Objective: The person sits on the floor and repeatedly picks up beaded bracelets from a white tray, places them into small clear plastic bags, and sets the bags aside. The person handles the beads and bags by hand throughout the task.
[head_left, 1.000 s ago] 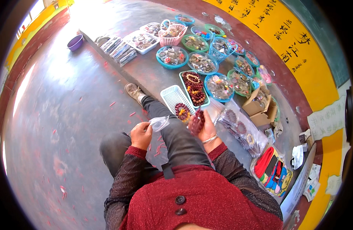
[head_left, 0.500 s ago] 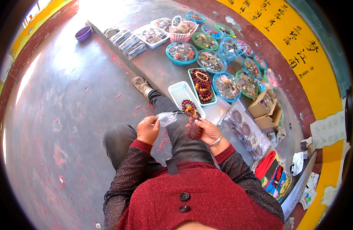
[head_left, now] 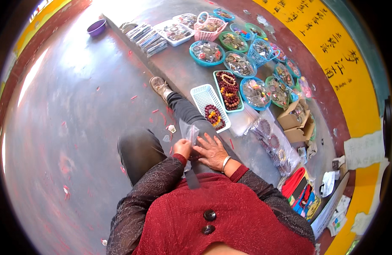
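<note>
The left hand [head_left: 182, 148] pinches a clear plastic bag [head_left: 189, 131] upright over the person's thigh. The right hand [head_left: 212, 153] lies palm down beside it, fingers spread wide; whether anything is under the palm cannot be told. Dark red and yellow beaded bracelets [head_left: 212, 114] lie toward the near edge of a white basket [head_left: 201, 95], whose long edge adjoins a bead-filled, pale green tray [head_left: 235, 110].
</note>
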